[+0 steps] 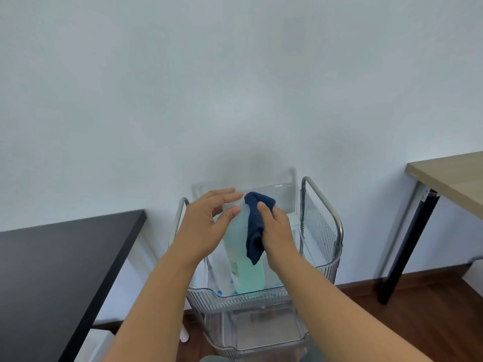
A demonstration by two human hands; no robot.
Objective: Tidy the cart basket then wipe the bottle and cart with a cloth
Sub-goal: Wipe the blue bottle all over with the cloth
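We stand over a clear ribbed plastic cart (pixel 264 296) with chrome tube handles, set against the pale wall between a black worktop (pixel 52 270) on our left and a light wooden worktop (pixel 449 178) on black legs to our right. A lower tier of the cart shows through below, over the dark wood floor (pixel 418 317).

Inside the top basket stands a tall translucent bottle of pale blue-green liquid (pixel 244 270), its long axis nearly upright and leaning a little toward us at the base. It sits between our two hands, so neither has to reach.

Our left hand (pixel 209 226) steadies the bottle near its top, thumb and fingers curled loosely round the neck. Our right hand (pixel 277 231) grips a folded dark navy cloth (pixel 257 226) and presses it against the bottle's right side, the cloth hanging down along the body.

We judge the bottle wipe to be in hand, with the cart itself not yet wiped. The next stroke should run along the bottle's length, down toward the base. The basket's tall ribbed walls crowd the lower part of the bottle, so lifting it clear may help. Small blue items at the basket floor are too blurred to identify.
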